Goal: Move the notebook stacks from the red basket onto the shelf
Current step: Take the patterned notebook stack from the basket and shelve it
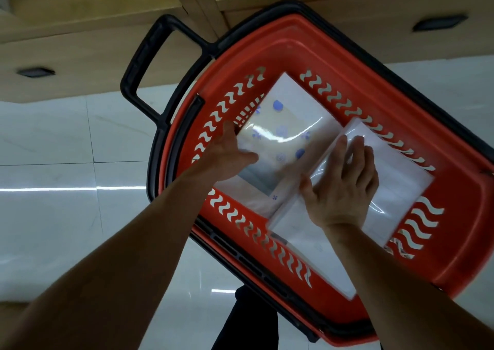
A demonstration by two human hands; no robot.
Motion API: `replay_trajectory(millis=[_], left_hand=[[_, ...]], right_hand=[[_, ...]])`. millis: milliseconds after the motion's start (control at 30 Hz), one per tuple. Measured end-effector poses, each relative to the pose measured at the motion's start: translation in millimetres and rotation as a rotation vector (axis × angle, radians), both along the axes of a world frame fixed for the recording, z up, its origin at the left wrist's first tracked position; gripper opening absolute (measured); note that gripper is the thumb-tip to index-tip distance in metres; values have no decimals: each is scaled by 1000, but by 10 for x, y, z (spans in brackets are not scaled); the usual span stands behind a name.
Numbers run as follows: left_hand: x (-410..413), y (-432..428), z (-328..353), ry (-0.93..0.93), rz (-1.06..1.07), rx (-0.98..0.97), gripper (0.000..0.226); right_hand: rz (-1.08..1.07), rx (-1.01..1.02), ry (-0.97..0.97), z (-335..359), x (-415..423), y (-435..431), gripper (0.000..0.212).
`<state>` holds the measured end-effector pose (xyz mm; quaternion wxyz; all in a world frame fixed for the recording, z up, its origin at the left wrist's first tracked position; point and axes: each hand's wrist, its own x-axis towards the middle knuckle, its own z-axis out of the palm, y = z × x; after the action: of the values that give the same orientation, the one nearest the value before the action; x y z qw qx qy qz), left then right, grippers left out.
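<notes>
White glossy floor tiles fill the left side, and at the far edge runs the pale wooden base of the shelf, with a dark recessed slot in its front. The basket's black handle juts toward the far left and stands between the person and that wooden front. The red basket sits on the floor at a slant, its side walls pierced with wavy cut-outs. Inside it two notebook stacks lie side by side, touching, both wrapped in shiny clear film. The left hand grasps the left notebook stack, which has a white cover with blue dots. Its thumb lies on top, and its fingers run down the stack's left edge against the basket wall, which crowds that side. The right notebook stack, plain white, overlaps the near right edge of the first. The right hand rests on it, released, with the fingers straight and spread on the film and the thumb at the stack's left edge. Below the basket's near rim a dark trouser leg shows. A second dark slot marks the wooden front at the far right.
</notes>
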<state>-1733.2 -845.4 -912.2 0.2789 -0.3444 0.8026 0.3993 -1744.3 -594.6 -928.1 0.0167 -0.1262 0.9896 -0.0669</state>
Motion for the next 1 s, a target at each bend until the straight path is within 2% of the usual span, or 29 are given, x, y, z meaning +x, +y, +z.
replay_trajectory(millis=[133, 567, 733, 833, 900, 1000], left_hand=[[91, 47, 141, 66, -3, 99, 75], [147, 212, 384, 153, -37, 44, 72], [172, 312, 837, 217, -58, 2, 72], [219, 225, 1242, 257, -11, -34, 73], [294, 149, 1561, 280, 45, -72, 80], [484, 41, 2051, 323, 146, -113, 76]], right_hand=[[2, 5, 2, -10, -2, 9, 98], [28, -29, 4, -53, -3, 25, 96], [29, -9, -126, 84, -20, -12, 97], [12, -32, -333, 307, -79, -26, 103], [-5, -114, -427, 570, -104, -109, 104], [-2, -481, -565, 1112, -52, -466, 90]])
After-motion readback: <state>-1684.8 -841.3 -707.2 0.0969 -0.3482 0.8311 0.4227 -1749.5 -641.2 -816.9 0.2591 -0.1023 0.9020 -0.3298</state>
